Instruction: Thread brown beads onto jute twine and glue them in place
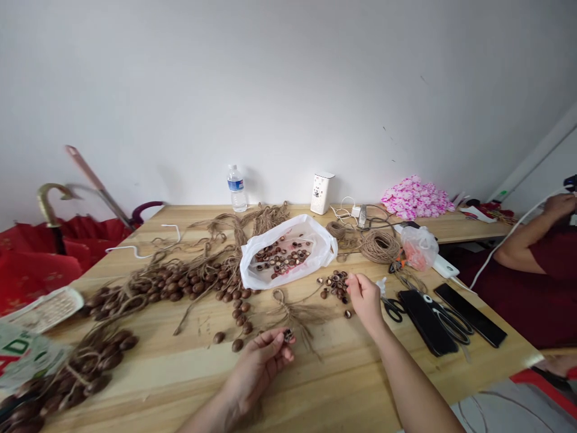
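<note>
My left hand [264, 367] pinches a small dark nut shell [287, 335] between thumb and fingers, above the front of the table. My right hand [366, 300] is at the right edge of a loose pile of brown half shells [334, 284]; its fingers are pressed together, and what they hold, if anything, cannot be made out. Between the hands lies a looped bundle of twine [288, 310] with frayed ends. Behind it, an open white plastic bag [255, 278] contains many half shells. Round brown nuts strung on twine [180, 282] spread to the left.
Scissors [451, 322], a black phone [426, 325], twine coils [380, 246] and a clear bag [419, 245] lie at right. A water bottle [237, 189], a white box [321, 193] and a pink-white heap [417, 198] stand along the wall. Another person's arm [525, 237] is far right.
</note>
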{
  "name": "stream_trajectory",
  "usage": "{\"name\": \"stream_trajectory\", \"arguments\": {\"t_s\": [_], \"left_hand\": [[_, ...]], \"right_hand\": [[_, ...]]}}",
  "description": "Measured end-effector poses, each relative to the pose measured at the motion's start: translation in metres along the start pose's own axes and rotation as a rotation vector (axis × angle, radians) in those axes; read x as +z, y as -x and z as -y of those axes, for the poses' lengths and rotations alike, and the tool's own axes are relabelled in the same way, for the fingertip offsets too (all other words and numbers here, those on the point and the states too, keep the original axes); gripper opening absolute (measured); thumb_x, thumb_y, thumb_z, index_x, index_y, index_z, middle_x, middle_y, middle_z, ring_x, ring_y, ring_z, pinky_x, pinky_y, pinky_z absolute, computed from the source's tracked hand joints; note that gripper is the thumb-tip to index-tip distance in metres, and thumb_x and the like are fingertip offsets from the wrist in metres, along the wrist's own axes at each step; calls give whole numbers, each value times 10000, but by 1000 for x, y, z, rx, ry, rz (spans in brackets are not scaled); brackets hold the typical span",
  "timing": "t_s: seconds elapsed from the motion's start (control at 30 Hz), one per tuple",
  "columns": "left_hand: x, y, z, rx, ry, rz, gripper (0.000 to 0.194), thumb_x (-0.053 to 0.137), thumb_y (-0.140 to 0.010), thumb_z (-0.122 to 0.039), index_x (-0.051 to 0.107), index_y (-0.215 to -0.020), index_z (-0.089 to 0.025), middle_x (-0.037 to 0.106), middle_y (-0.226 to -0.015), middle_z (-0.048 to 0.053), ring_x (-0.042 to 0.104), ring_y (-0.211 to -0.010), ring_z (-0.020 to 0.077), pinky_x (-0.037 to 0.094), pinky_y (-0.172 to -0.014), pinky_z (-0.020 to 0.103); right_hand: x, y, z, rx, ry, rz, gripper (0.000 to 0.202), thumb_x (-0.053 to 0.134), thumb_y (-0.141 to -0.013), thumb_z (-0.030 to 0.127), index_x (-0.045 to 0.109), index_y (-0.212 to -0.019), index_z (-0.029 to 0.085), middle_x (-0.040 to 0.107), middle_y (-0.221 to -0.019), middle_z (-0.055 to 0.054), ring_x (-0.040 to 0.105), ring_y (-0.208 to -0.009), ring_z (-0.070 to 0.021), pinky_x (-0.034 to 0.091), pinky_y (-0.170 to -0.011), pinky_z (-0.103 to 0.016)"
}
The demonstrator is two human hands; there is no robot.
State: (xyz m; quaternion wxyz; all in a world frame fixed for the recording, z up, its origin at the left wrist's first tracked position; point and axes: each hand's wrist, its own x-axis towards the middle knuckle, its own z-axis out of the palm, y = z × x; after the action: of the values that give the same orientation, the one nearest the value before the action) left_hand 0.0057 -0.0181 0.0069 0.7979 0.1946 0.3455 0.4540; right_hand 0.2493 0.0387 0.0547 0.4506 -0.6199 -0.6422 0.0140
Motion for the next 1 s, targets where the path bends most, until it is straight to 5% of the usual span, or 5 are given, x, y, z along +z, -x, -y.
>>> {"name": "stream_trajectory", "arguments": {"t_s": [0.13,0.33,0.4,0.6,1.0], "left_hand": [[0,0,-1,-14,-6,-6,188,740,-670,-173,685,-836,-103,715,-772,90,607,-568,113,512,-627,247],[2,1,-2,-13,-11,-17,206,753,-655,-180,690,-834,-100,718,-770,93,605,-567,112,513,-629,246],[3,1,-2,-9,-11,-11,218,758,-650,-188,690,-837,-100,718,-772,91,604,-567,113,511,-628,246],[0,2,1,-10,-15,-4,217,751,-659,-192,688,-849,-108,717,-782,90,609,-583,119,508,-643,257],[1,3,-1,6,-17,-2,205,747,-662,-195,691,-838,-106,710,-775,86,602,-576,116,503,-623,246]], "right_hand": [[-14,-11,-16,12,103,39,311,441,-870,393,558,-691,167,534,-521,5,476,-483,-130,345,-513,-225],[-32,-6,-11,-82,189,504,77,590,-747,175,646,-699,199,666,-717,-9,584,-668,-148,379,-620,-211],[-34,-5,-12,-44,274,602,146,573,-729,105,662,-791,203,677,-827,-28,598,-765,-164,388,-678,-221],[-33,-6,-20,85,413,585,378,417,-709,-66,639,-942,133,657,-897,-105,590,-823,-184,380,-711,-249],[-31,-2,-19,54,435,636,329,439,-706,-50,650,-855,152,666,-873,-81,584,-831,-186,354,-689,-237]]}}
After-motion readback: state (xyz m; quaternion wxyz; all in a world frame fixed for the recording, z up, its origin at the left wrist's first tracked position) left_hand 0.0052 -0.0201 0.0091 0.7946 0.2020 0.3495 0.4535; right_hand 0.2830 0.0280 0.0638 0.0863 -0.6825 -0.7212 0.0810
